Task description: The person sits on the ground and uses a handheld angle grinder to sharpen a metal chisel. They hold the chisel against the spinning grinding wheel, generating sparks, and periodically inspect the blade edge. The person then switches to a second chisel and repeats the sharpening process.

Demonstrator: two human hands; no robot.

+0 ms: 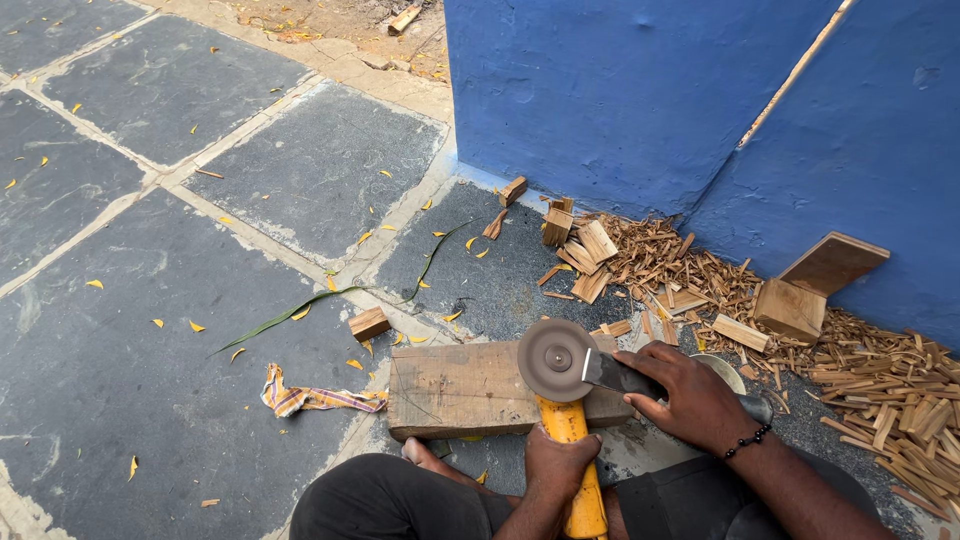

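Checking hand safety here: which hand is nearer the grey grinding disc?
Right. The right hand presses a dark blade against the grinding disc, just beside it. The left hand grips the yellow handle below the disc.

Open paving [150,330] to the left, broken only by a small wood block [369,323], a striped cloth [310,399] and a long green leaf [300,310]. Ahead and right blocked: blue wall [620,100], wood offcuts [580,250], heaped splints [890,390]. Thick beam [465,388] lying crosswise near the knees.
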